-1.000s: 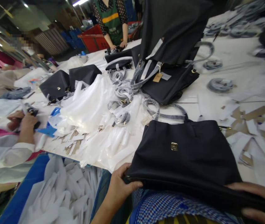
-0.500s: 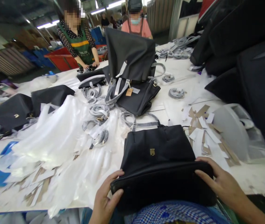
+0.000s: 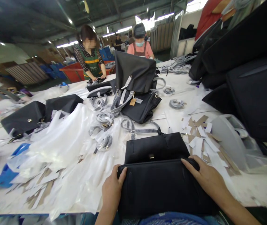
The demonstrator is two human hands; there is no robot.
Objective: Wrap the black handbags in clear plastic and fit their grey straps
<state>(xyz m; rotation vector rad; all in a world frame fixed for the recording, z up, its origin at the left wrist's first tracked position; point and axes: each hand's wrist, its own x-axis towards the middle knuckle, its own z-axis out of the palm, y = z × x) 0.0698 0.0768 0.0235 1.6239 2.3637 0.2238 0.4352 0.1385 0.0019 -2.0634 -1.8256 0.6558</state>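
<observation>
Left hand [image 3: 111, 189] and right hand [image 3: 207, 176] clasp a black bag [image 3: 156, 189]; a tan tag [image 3: 132, 102] seems unreadable.

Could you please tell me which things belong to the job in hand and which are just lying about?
Job in hand:
black handbag
left hand, holding it
right hand, holding it

Apparently lying about:
coiled straps
white plastic
paper strips
blue plastic

White plastic sheeting [image 3: 61, 137] beside blue plastic [image 3: 3, 176], a red bin [image 3: 71, 73] (partly behind a co-worker [image 3: 91, 64]) beyond.
</observation>
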